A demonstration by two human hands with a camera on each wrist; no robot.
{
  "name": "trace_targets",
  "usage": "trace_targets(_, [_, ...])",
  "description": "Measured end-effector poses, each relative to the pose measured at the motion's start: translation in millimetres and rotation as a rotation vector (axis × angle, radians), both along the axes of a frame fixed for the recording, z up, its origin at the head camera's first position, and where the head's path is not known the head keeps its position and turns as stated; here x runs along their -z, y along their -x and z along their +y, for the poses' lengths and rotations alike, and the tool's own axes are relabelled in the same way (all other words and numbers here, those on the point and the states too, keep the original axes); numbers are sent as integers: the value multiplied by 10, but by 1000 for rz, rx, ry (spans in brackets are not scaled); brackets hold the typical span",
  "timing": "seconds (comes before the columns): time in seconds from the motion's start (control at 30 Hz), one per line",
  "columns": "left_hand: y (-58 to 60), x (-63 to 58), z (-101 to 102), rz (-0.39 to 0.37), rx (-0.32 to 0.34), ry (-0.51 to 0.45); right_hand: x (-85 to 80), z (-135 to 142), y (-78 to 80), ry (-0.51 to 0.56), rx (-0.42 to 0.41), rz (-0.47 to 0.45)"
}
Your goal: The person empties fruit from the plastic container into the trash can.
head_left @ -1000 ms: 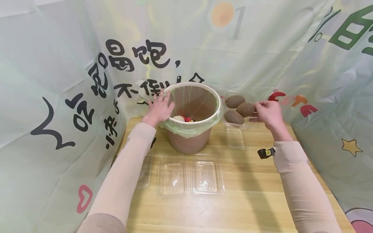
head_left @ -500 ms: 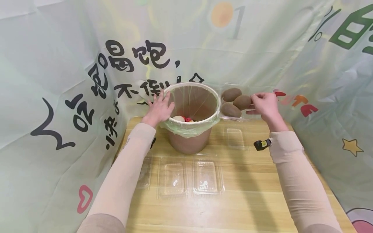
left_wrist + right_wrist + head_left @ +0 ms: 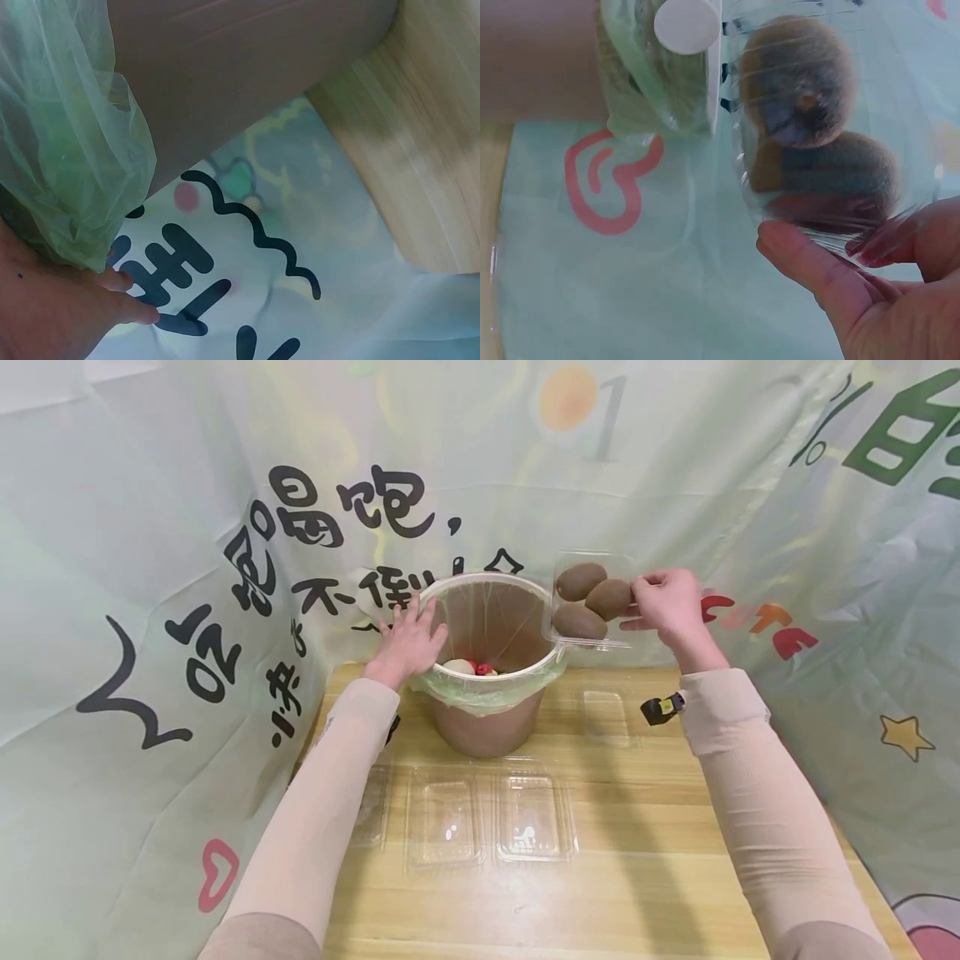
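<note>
My right hand (image 3: 667, 603) pinches the right edge of a clear plastic box (image 3: 596, 645) with three brown kiwis (image 3: 580, 621) in it. The box is off the table, beside and slightly over the right rim of a brown bin (image 3: 487, 727). A pale green bag (image 3: 487, 697) lines this bin and folds over its white rim. Thumb and fingers of the right hand (image 3: 874, 300) show at the box's edge in the right wrist view. My left hand (image 3: 411, 645) rests on the bin's left rim with fingers spread; in the left wrist view it (image 3: 56, 307) touches the bag.
Inside the bin lie a whitish round thing (image 3: 459, 667) and some red things (image 3: 483, 669). Clear plastic trays (image 3: 446, 852) stand in front of the bin, and another tray (image 3: 606, 718) is at its right. Printed cloth (image 3: 660, 435) walls the wooden table (image 3: 517, 910).
My right hand has lifted the box of kiwis up and left, from beside the bin to the edge of its rim. My left hand has stayed on the rim.
</note>
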State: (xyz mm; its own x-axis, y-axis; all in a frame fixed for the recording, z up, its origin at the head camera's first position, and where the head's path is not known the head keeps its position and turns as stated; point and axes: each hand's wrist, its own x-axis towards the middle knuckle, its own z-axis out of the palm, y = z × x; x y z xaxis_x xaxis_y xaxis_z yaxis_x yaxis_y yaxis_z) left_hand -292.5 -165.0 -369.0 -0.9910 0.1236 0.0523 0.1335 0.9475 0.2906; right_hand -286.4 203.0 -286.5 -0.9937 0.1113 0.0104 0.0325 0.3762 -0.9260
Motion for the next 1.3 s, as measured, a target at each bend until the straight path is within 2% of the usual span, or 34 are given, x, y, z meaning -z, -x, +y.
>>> trace_targets(0.27, [-4, -11, -5, -4, 1, 2, -88, -304, 93, -130, -3, 29])
trace_targets(0.33, [-5, -9, 0, -6, 3, 0, -98, -362, 112, -189, 2, 53])
trace_targets(0.47, [-10, -5, 8, -8, 1, -4, -105, -478, 142, -310, 21, 129])
trace_targets(0.7, [-10, -10, 13, 0, -2, -6, -63, -687, 220, -511, 97, 342])
trace_targets(0.77, [-7, -4, 7, 5, -7, -2, -54, -747, 237, -534, 95, 373])
trace_targets(1.03, [4, -6, 13, 4, -9, 11, -48, -885, 246, -595, 64, 366])
trace_targets(1.3, [2, -1, 13, -5, -11, 0, -39, -982, 275, -694, 68, 436])
